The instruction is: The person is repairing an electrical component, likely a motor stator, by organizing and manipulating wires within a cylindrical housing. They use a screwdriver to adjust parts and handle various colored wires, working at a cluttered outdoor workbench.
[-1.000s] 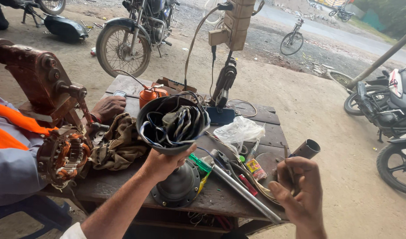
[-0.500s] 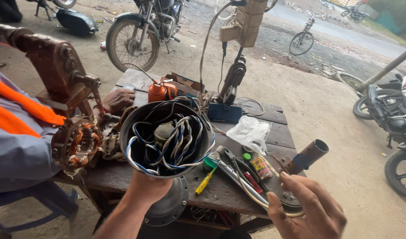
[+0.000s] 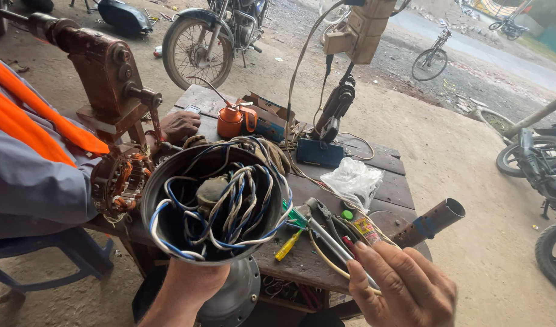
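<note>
Since the earlier frames the metal bowl has come up and tipped toward the camera, so its blue and white wires and the part in the middle now show plainly; a second ago only its dark side was seen. The left hand grips the bowl from underneath, fingers closed on its base, holding it above the near edge of the tabletop. The right hand has risen beside it, fingers pinched together on a thin rod among the screwdrivers, just below a rusty pipe.
</note>
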